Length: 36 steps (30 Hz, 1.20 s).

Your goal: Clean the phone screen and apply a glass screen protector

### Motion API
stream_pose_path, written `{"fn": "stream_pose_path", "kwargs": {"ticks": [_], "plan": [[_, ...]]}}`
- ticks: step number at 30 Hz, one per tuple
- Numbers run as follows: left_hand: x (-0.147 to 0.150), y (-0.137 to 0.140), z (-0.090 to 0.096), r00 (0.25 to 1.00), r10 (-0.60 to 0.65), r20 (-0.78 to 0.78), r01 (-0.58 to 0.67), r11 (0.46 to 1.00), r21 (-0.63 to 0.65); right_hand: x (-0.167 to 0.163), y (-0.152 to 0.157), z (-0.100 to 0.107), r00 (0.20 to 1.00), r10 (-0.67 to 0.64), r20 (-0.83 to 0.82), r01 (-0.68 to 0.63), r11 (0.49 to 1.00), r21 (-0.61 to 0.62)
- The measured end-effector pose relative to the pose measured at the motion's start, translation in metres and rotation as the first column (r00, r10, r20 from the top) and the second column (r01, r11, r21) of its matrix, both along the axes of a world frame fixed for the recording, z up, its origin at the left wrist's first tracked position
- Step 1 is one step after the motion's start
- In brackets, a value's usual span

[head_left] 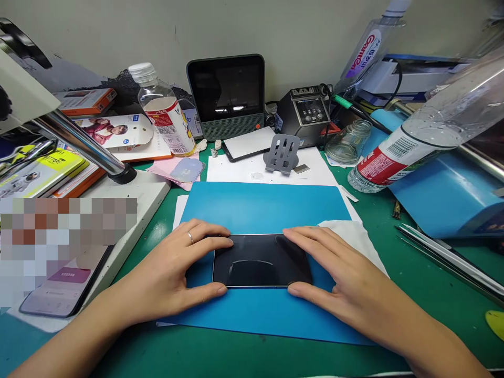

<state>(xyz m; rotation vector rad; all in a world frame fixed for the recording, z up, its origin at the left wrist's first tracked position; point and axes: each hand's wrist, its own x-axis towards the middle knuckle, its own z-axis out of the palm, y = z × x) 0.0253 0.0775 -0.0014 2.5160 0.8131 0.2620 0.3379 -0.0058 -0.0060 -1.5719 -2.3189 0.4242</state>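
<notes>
Your green bench (pixel 134 354) carries a blue mat (pixel 263 207), which probably cushions the black phone (pixel 260 252) at its centre. Your left hand (pixel 171 268) grips the phone's left end, your right hand (pixel 348 273) its right end, thumbs near, fingers far, likely for steadiness.

Black phone (pixel 255 265): far corners hidden under left hand (pixel 183 265) and right hand (pixel 334 260), underside not visible. White cloth (pixel 360 236) partly behind right hand. Phone at left (pixel 55 294): upper part pixelated. Big tilted bottle (pixel 425 134) and yellow object (pixel 496 323) cropped by right edge. Control box (pixel 309 113) lettering too small to read.
</notes>
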Motion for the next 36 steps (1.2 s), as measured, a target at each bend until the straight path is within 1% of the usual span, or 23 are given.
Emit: {"fn": "stream_pose_path", "kwargs": {"ticks": [7, 11, 15, 19, 24, 30, 36], "plan": [[-0.002, 0.002, 0.001, 1.0, -0.004, 0.008, 0.004, 0.999, -0.033, 0.001, 0.002, -0.003, 1.0, 0.001, -0.008, -0.001, 0.999, 0.039], [-0.001, 0.002, 0.005, 1.0, -0.006, 0.015, 0.006, 0.999, -0.044, 0.004, 0.002, -0.006, 0.999, -0.006, -0.053, 0.007, 1.0, 0.021], [-0.003, 0.002, 0.005, 1.0, -0.029, -0.003, 0.029, 1.0, -0.012, 0.008, 0.001, -0.008, 0.995, 0.013, -0.1, -0.011, 1.0, 0.022], [-0.004, 0.001, 0.003, 0.999, -0.036, 0.005, 0.036, 0.999, 0.03, 0.011, 0.002, -0.007, 0.988, 0.046, -0.149, -0.036, 0.997, 0.068], [-0.003, 0.0, 0.003, 0.998, -0.057, -0.01, 0.058, 0.996, 0.069, 0.012, 0.003, -0.002, 0.979, 0.014, -0.205, 0.001, 0.997, 0.074], [-0.003, -0.001, 0.004, 0.999, -0.036, 0.004, 0.036, 0.997, 0.062, 0.011, 0.003, 0.0, 0.966, -0.028, -0.258, 0.059, 0.992, 0.112], [-0.001, -0.002, 0.005, 0.999, -0.038, 0.004, 0.038, 0.997, 0.063, 0.009, 0.003, 0.002, 0.97, 0.01, -0.242, 0.018, 0.994, 0.112]]}}
